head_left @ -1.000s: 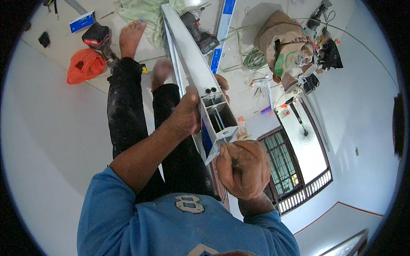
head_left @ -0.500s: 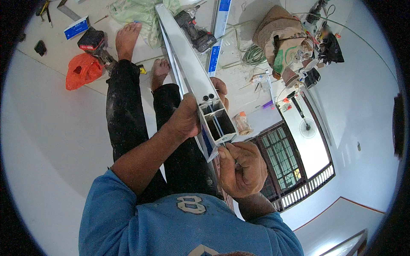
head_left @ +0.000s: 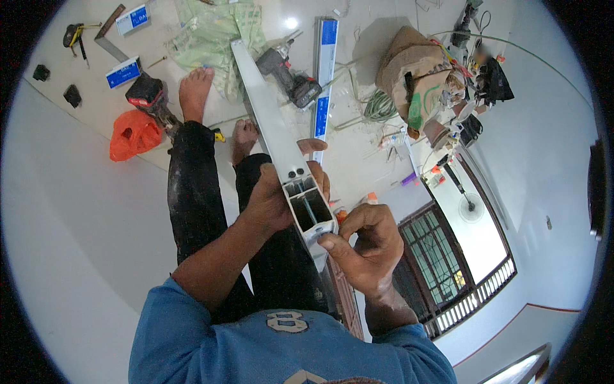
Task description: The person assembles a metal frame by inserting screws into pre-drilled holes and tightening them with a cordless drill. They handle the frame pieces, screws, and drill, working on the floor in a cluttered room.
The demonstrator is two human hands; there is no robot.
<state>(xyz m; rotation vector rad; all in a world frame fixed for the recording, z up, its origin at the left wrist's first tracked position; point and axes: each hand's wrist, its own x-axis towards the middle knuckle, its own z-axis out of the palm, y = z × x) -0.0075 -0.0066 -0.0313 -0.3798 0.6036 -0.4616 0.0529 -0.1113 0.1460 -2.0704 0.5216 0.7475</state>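
A long white metal profile [head_left: 272, 115] of hollow box section slants from the floor up toward me, its near end facing me. My left hand [head_left: 272, 201] grips it just below that end, the fingers wrapped round behind. Inside the divided opening, a long thin screw [head_left: 308, 208] crosses the cavity, and two dark round screw heads [head_left: 296, 173] sit on the profile's face. My right hand [head_left: 369, 246] is closed at the profile's near corner, thumb on the edge and index finger curled beside it. Whatever lies between those fingertips is hidden.
A cordless drill [head_left: 291, 77] lies right of the profile, beside a blue-and-white wrapped strip [head_left: 324, 83]. To the left are another power tool [head_left: 150, 96], an orange plastic bag [head_left: 134, 136] and a metal square [head_left: 110, 41]. A brown sack [head_left: 409, 57] and coiled hose [head_left: 378, 107] lie farther right.
The profile's near end has shifted left and slightly down in view, and the floor objects sit lower. My right thumb has moved onto the end's edge.
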